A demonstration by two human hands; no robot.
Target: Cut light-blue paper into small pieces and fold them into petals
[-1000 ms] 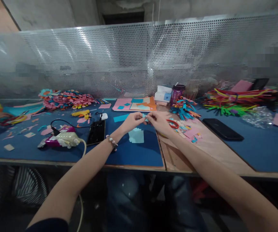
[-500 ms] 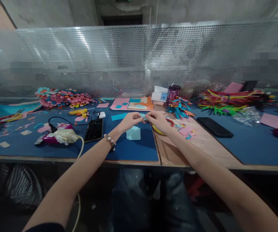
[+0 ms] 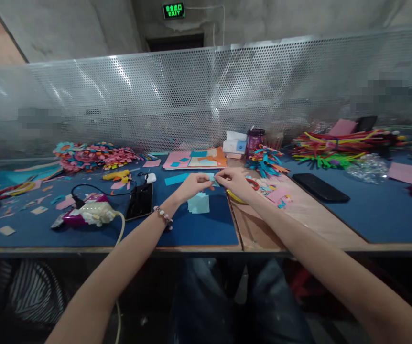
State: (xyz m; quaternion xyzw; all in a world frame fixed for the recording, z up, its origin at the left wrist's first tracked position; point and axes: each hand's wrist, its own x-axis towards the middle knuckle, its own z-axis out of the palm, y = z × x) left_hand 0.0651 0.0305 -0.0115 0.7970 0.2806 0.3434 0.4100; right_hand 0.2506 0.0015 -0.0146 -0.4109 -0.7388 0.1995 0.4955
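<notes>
A small piece of light blue paper [image 3: 212, 177] is held up between my hands over the blue mat. Its left side is pinched by my left hand [image 3: 193, 185], fingers closed and a beaded bracelet on the wrist. My right hand [image 3: 235, 182] has thumb and fingertips closed at the paper's right side; the fingers hide part of it. Just below lies a loose stack of light blue paper squares [image 3: 199, 203]. A brighter blue paper strip [image 3: 176, 179] sits left of my hands. Under my right hand, a yellow curved thing [image 3: 235, 197] shows only in part.
Pink and orange sheets [image 3: 177, 160] lie behind my hands. To the left are a power strip [image 3: 91, 210], a phone [image 3: 139, 202] and a yellow glue gun [image 3: 117, 175]. Right are paper scraps [image 3: 276, 195], a black phone [image 3: 319, 187] and pipe cleaners [image 3: 335, 143]. A perforated metal screen [image 3: 177, 100] stands behind.
The head view has tilted slightly up, bringing the green exit sign into view. Both hands stay together at the small paper, with the fingers shifted slightly.
</notes>
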